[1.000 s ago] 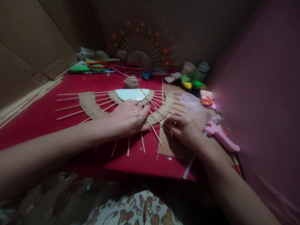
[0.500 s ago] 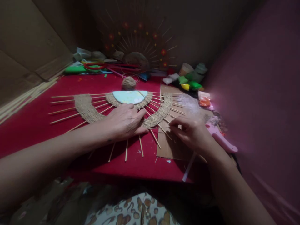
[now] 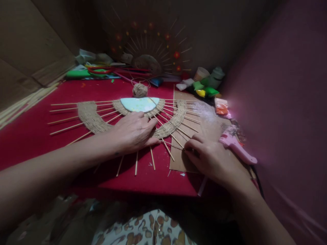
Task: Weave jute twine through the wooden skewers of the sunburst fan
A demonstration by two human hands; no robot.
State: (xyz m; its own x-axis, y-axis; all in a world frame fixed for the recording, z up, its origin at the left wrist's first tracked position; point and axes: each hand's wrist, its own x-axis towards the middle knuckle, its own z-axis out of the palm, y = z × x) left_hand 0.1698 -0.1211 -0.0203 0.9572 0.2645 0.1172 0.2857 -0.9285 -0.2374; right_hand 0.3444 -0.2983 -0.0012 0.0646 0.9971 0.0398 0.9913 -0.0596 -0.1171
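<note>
A half-round fan of thin sticks, with an outer woven twine band (image 3: 93,117) and an inner one (image 3: 120,106), lies around a light blue half disc (image 3: 139,103). My left hand (image 3: 136,131) rests palm down over the middle of the fan, its fingers apart and pressing on the outer band. At the right, my right hand (image 3: 204,153) pinches a thin strand of twine (image 3: 171,143) near the stick ends, over the cardboard. Behind the half disc sits a ball of twine (image 3: 140,90).
On the red table (image 3: 33,143), a pink glue gun (image 3: 237,148) lies at the right. Coloured clay packets (image 3: 200,92) and a cup (image 3: 201,74) stand behind. Red-handled scissors (image 3: 99,70) lie back left, and a flowered stick fan (image 3: 148,63) stands at the back.
My right hand has moved slightly down toward the table's front edge, and the strand now slants down to it. My left hand stays on the fan. The view has shifted a little.
</note>
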